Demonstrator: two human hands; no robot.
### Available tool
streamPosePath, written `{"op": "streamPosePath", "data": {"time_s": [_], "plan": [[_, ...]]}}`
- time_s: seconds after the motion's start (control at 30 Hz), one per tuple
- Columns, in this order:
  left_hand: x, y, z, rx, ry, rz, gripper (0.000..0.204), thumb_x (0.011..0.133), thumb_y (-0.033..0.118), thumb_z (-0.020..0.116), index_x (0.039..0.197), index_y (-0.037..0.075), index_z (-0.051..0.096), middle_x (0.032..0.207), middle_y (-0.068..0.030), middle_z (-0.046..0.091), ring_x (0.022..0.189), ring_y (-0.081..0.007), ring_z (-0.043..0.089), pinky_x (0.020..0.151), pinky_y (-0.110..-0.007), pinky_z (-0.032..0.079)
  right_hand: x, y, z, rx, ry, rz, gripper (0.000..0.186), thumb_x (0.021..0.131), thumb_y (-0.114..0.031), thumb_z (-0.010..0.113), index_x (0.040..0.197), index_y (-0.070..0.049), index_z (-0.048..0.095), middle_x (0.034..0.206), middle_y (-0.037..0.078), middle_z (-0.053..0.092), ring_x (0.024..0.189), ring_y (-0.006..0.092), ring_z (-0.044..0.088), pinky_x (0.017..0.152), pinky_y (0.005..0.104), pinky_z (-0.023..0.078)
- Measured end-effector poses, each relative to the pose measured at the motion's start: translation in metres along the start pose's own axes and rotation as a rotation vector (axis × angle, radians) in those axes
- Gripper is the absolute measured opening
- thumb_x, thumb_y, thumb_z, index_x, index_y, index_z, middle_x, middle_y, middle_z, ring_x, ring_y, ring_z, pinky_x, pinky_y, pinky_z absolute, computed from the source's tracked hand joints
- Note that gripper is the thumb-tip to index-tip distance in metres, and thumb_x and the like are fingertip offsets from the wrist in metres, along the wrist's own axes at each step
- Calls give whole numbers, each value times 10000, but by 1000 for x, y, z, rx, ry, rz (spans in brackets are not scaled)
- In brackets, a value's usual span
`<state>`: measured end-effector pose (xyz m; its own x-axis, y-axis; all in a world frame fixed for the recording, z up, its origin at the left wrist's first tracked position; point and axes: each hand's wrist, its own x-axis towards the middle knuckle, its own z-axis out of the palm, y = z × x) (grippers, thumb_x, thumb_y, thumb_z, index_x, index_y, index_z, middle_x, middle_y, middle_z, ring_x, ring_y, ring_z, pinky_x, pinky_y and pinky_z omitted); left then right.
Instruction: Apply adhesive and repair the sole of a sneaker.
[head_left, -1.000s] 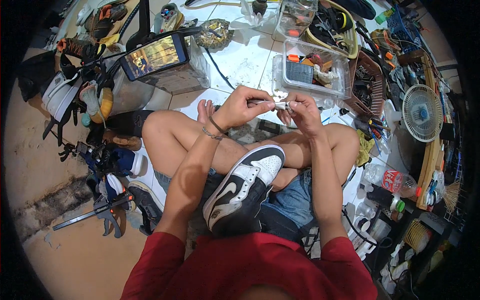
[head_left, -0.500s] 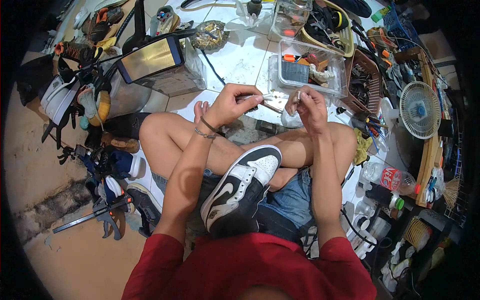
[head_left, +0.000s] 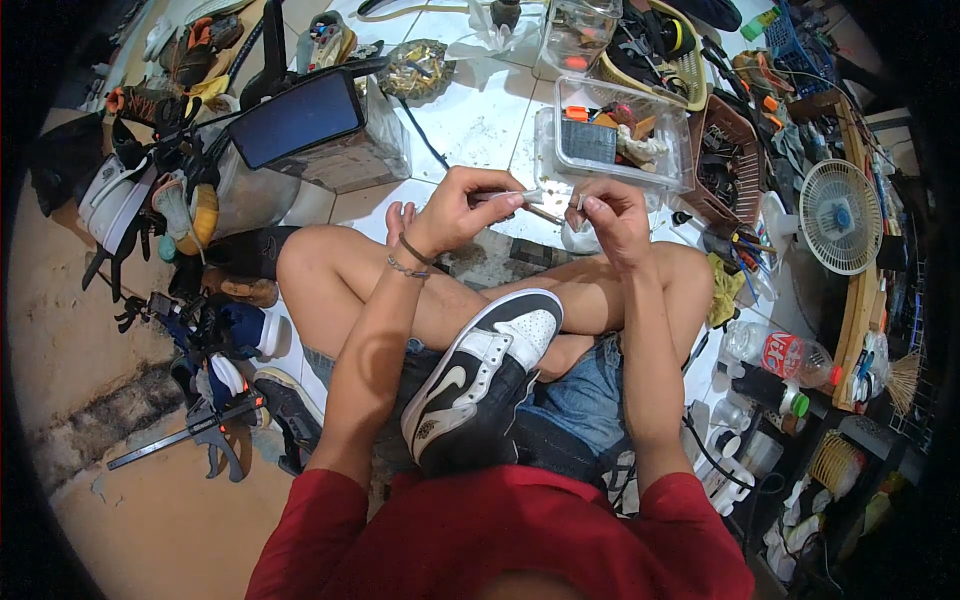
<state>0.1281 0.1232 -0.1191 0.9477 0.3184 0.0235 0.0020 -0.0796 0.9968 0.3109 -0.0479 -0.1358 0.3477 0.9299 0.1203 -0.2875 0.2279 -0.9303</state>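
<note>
My left hand is closed around a small whitish tube, its narrow end pointing right. A thin brown stick juts out below the tube, seemingly from the same hand. Level with it, my right hand pinches something small between thumb and fingertips; the fingers mostly hide it. A gap separates the two hands. Across my lap lies a black and white sneaker, toe pointing away from me, with its lace holes bare.
At the left a phone leans on a box, near piled shoes and a bar clamp. Beyond my hands stand a clear plastic box of tools and a brown basket. A fan and bottles are on the right.
My right hand has turned and lowered slightly, its fingertips now nearer the tube. My left hand has barely moved. The phone screen has gone from golden to dark blue.
</note>
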Motion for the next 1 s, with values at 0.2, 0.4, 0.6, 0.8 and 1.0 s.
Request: {"op": "streamPosePath", "data": {"time_s": [0.2, 0.4, 0.6, 0.8, 1.0], "plan": [[1, -3, 4, 21, 44, 119, 191, 864, 160, 671, 935, -17, 680, 679, 46, 554, 630, -13, 423, 533, -184, 329, 0, 0, 5, 66, -8, 18, 127, 852, -103, 677, 871, 16, 640, 768, 69, 636, 695, 137, 606, 644, 275, 492], [2, 1, 7, 33, 45, 100, 191, 854, 144, 682, 955, -17, 671, 708, 41, 567, 644, -11, 431, 549, -182, 355, 0, 0, 4, 51, -36, 88, 129, 833, -75, 687, 889, 27, 631, 786, 108, 663, 708, 175, 649, 653, 302, 532], [4, 1, 8, -27, 71, 68, 173, 869, 138, 669, 950, -15, 665, 731, 40, 581, 649, -12, 452, 549, -181, 362, 2, 1, 4, 71, -39, 55, 139, 795, -21, 715, 896, 24, 631, 807, 126, 674, 706, 179, 649, 647, 303, 538], [4, 1, 9, 22, 85, 56, 178, 881, 146, 666, 938, -23, 658, 741, 33, 589, 686, -14, 496, 574, -176, 394, 2, 7, 5, -64, 67, -25, 147, 767, -4, 735, 885, 14, 649, 799, 82, 669, 691, 131, 633, 612, 236, 509], [4, -1, 10, -59, 76, 42, 190, 887, 146, 659, 942, -35, 652, 775, 23, 602, 717, -20, 513, 602, -177, 424, 1, 8, 1, -163, 78, 54, 122, 750, -13, 755, 847, 6, 685, 809, 61, 671, 684, 74, 610, 551, 183, 461]]}}
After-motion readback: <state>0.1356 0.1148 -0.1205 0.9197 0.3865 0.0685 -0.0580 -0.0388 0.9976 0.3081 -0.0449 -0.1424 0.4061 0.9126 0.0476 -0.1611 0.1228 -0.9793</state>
